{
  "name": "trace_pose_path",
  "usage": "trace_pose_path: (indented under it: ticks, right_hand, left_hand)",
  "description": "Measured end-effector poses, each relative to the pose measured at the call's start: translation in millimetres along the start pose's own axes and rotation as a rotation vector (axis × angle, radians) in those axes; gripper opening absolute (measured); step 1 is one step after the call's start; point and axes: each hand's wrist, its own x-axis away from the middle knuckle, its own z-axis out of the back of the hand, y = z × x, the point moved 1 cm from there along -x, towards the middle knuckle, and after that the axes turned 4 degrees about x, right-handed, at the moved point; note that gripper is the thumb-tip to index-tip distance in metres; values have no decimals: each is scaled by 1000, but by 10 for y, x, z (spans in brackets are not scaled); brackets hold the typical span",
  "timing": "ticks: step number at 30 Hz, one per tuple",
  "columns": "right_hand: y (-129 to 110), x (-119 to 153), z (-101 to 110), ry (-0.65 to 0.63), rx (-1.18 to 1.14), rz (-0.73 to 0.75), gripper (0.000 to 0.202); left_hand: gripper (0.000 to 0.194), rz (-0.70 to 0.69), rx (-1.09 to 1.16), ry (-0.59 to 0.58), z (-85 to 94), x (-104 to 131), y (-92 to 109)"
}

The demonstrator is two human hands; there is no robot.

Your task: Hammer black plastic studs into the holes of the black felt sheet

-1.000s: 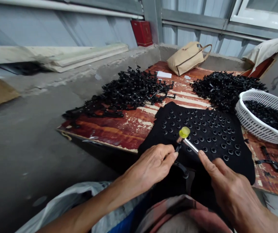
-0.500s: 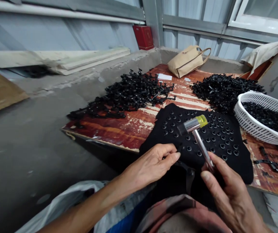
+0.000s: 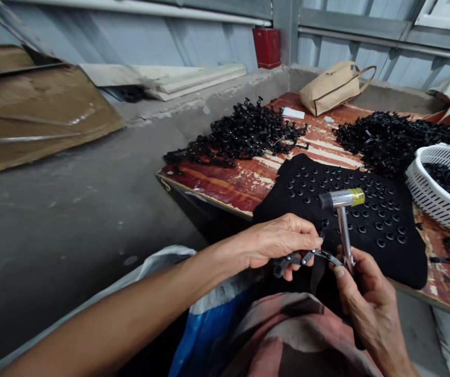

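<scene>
My left hand (image 3: 288,238) is closed on a black jointed linkage (image 3: 308,256) with shiny rivets, held just in front of the table edge. Closed around the lower handle of a small mallet (image 3: 344,225) is my right hand (image 3: 372,298); its thumb and fingertip also meet the linkage's right end. The mallet stands head up, one face dark and the other yellow. Behind it a black cloth pad (image 3: 411,267) lies at the table's front edge. Many small round black parts (image 3: 381,243) sit on the pad in loose rows.
A heap of black linkages (image 3: 244,131) lies at the table's back left, another black heap (image 3: 397,136) at the right. The white basket (image 3: 437,201) holds more black parts. A beige bag (image 3: 329,91) rests at the back. Brown cardboard (image 3: 44,115) leans at far left.
The linkage has come up into clear view in my left hand, and my right fingertips have reached its end. The mallet has turned more upright. The view has swung left.
</scene>
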Motion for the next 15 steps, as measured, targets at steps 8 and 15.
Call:
trace_pose_path:
  ticks: [8, 15]
  right_hand:
    - [156, 266, 35, 26, -70, -56, 31]
    - [327, 478, 166, 135, -299, -199, 36]
  left_hand:
    - [41, -24, 125, 2, 69, 142, -141]
    - [36, -103, 280, -10, 253, 288, -343]
